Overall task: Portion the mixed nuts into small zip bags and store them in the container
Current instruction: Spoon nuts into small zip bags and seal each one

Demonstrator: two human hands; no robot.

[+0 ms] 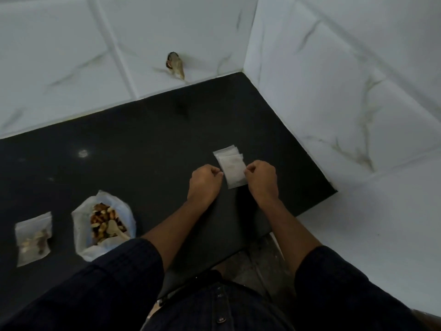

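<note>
A small stack of empty zip bags [230, 163] lies on the black counter [133, 149] near its right end. My left hand [205, 180] pinches the left edge of the top bag, and my right hand [262, 179] pinches its right edge. An open plastic bag of mixed nuts [103, 224] stands at the lower left. Left of it lies a small zip bag with some nuts inside [33, 237]. No container is in view.
White marbled tile walls [334, 91] close the counter at the back and right. A hole in the back wall tile [175, 64] sits above the counter. The counter's front edge runs diagonally past my body.
</note>
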